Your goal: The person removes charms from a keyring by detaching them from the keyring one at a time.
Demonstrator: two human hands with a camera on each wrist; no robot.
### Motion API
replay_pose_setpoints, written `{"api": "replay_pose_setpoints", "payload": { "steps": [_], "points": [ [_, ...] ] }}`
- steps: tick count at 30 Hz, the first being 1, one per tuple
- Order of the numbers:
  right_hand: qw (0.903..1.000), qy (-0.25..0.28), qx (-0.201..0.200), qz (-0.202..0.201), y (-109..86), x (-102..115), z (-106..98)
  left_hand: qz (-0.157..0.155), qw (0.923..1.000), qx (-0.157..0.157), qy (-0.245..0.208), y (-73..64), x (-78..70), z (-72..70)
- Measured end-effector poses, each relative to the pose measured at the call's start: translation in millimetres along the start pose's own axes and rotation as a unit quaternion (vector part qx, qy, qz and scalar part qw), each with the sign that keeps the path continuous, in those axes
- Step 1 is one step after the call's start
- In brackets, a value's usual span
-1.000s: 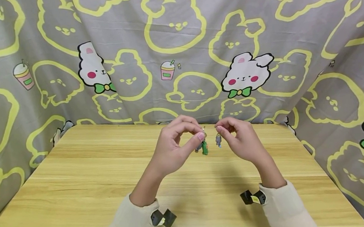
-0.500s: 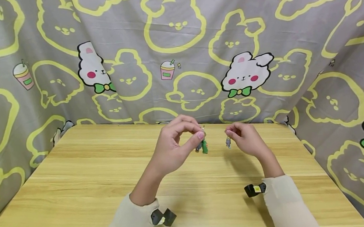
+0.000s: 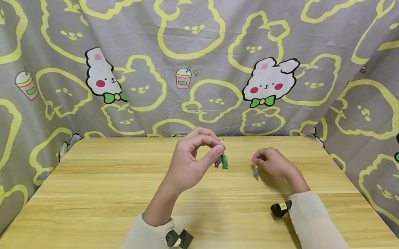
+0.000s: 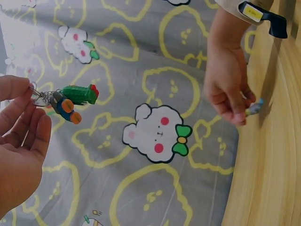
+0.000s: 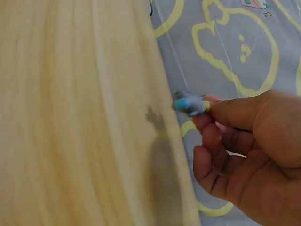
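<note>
1. Steadily, a person's right hand (image 3: 272, 162) has drawn away from the left and come down nearer the table — a grey-and-blue figurine (image 3: 256, 170) pinched between its fingertips, seemingly just above the wood.
2. The left hand (image 3: 189, 166), in the same raised pose as a second earlier, pinches a metal chain (image 4: 44, 98) bearing a green charm (image 4: 75, 93) and a grey-blue, orange-footed charm (image 4: 57, 100). The widened gap suggests the figurine is now being handled separately — a judgement, since any link is too small to tell.
3. Below spreads a light wood-grain table (image 3: 83, 197); behind hangs a grey curtain (image 3: 138, 29) printed with yellow-outlined animals, white rabbits and drink cups.
</note>
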State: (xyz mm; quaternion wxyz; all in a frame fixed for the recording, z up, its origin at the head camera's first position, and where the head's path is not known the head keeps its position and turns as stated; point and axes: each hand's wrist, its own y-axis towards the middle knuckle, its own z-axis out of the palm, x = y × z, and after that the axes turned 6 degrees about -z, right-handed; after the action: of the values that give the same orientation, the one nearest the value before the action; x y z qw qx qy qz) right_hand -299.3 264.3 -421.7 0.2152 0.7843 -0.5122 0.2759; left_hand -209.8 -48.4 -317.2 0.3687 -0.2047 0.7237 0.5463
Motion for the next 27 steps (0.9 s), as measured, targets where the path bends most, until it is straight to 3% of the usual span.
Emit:
{"api": "replay_pose_setpoints", "payload": {
  "steps": [5, 27],
  "points": [
    [0.9996, -0.001, 0.028, 0.007, 0.3, -11.6, 4.3, 0.0, 1.0, -0.001, -0.001, -0.4, 0.0, 0.0],
    [0.9992, -0.015, 0.034, 0.016, 0.6, -15.9, 4.3, 0.002, 1.0, -0.003, 0.006, -0.4, 1.6, -1.5]
  ]
}}
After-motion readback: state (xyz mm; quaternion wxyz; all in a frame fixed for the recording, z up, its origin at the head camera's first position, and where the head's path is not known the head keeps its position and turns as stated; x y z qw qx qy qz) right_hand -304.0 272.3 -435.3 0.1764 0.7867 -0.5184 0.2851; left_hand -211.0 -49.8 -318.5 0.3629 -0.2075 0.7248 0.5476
